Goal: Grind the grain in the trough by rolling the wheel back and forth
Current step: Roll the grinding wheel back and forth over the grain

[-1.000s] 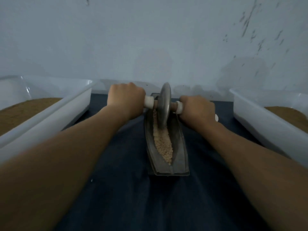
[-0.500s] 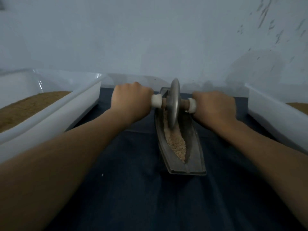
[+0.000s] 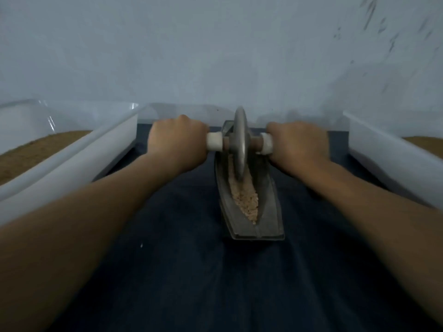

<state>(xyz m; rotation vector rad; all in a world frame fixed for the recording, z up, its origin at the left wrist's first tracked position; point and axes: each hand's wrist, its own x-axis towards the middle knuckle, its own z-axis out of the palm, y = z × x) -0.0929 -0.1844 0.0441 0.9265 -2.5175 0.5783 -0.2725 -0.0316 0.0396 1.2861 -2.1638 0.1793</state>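
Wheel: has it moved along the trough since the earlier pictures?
No, not noticeably: the wheel stays at the far end of the trough, as before; only the camera view has shifted.

- We see a flat surface covered with a dark blue cloth (image 3: 182, 271), reaching back to a pale wall.
- A grey metal trough (image 3: 268, 212) sits directly on the cloth, right of centre, running lengthwise away from us.
- A white plastic tub (image 3: 72, 164) rests on the left edge of the cloth; brown powder lies inside it.
- A second white tub (image 3: 383, 152) rests at the right edge, well apart from the first, with the trough between them.
- We notice a tiny pale speck (image 3: 141, 245) on the cloth, left of the trough's near end.
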